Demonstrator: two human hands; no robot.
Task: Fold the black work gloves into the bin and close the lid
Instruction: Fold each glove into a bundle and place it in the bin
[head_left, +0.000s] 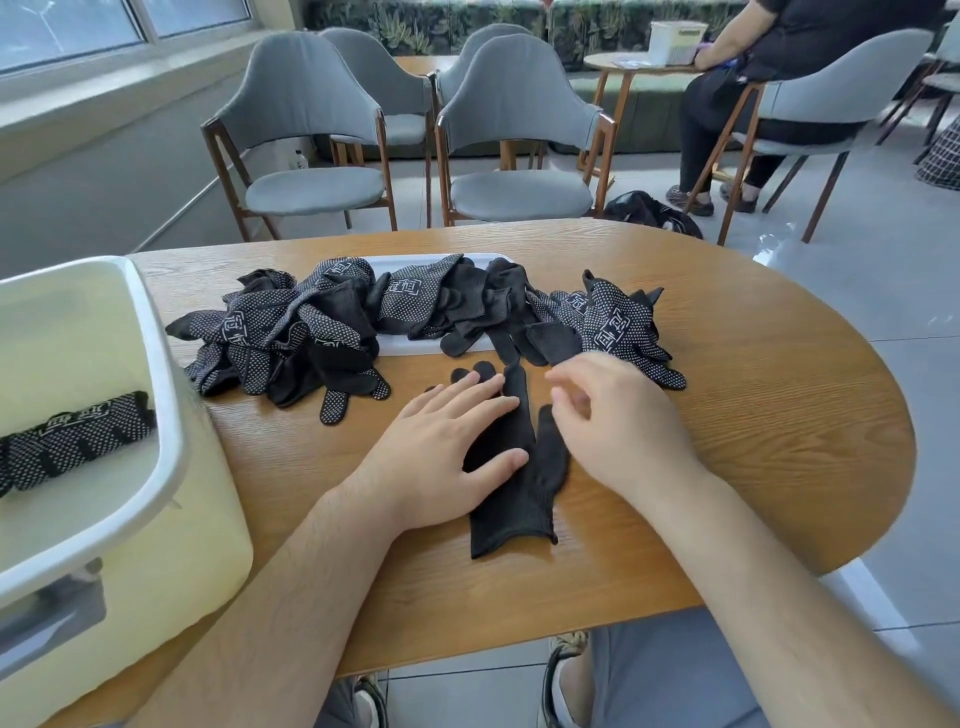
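The left hand (441, 457) presses flat on a black glove (511, 519) lying at the near middle of the wooden table (753, 415), fingers straight and slightly spread. At its 3 o'clock the right hand (623, 431) hovers over the glove's thumb side, blurred, fingers loosely curled with nothing seen between them. A pile of gloves (415, 301) lies at 12 o'clock, partly over a white lid (431, 345). The open cream bin (156, 364) at 9 o'clock holds one folded glove (78, 436).

Bright window daylight, soft shadows, wide-angle edge distortion
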